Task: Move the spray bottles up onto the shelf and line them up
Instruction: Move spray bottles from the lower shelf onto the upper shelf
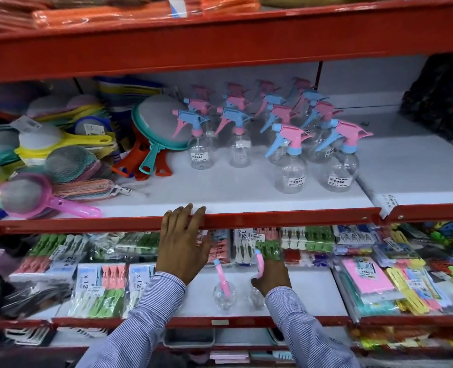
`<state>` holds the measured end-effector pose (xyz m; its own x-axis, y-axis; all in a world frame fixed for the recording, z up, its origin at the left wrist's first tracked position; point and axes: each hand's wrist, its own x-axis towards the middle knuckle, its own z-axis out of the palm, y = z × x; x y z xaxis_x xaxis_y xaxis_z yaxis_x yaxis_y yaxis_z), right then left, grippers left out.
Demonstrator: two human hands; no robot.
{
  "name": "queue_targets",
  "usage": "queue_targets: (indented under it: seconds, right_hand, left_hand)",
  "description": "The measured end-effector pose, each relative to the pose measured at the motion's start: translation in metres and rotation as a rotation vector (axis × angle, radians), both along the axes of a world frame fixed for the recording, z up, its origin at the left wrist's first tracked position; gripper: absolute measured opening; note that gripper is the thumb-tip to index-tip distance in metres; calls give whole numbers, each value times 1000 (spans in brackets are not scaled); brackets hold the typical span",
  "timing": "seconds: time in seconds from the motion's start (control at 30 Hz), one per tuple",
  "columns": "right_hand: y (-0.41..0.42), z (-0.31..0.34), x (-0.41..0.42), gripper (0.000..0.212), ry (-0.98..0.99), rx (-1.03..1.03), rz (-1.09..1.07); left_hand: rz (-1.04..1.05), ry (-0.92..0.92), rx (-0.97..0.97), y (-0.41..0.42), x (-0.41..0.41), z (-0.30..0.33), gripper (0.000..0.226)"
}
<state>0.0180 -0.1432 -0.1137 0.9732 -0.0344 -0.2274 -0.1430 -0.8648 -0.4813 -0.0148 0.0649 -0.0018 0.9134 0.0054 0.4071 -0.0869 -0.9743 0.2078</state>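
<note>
**Left hand on the shelf edge, right hand down among the leftover bottles**

Fingers (190,208) of the left hand (184,245) are spread fairly wide and hooked over the red front lip of the upper shelf (286,217), tips resting on the white shelf surface, holding nothing. The right hand (271,277) is lower, on the shelf below (313,296), and it's wrapped around the neck of a clear spray bottle (258,264), with the pink trigger head sticking up above the knuckles. The bottle body under the hand is blurry, so I can't tell if it's lifted or still standing on the shelf. Both arms are in blue-and-white striped sleeves.

Just to the left of that one stands a second loose bottle (224,292), clear with a pink trigger, upright on the white lower shelf and not touched by either hand.

Up top, the group of spray bottles (281,134) sits in rough rows toward the middle-right of the upper shelf, all clear with pink-and-blue trigger heads and white price stickers. The two nearest the front are on the right side; the left columns sit further back, leaving bare shelf right in front of the left hand.

To the left of the bottles there's a pile of plastic strainers (60,160) in all sorts of colours, and a teal one (156,120) leans right beside the leftmost bottle. Packs of clothes pegs (98,285) flank the two bottles on the lower shelf.
</note>
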Motion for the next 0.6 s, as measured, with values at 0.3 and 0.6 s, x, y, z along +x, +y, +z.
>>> queue_targets:
  seconds: [0.3, 0.6]
  right_hand:
    - [-17, 127, -33, 28, -149, 88, 17]
    - [-5, 263, -13, 32, -553, 367, -8]
  left_hand:
    - [-14, -15, -5, 2, 0, -2, 62]
    - [-22, -40, -19, -1, -3, 4, 58]
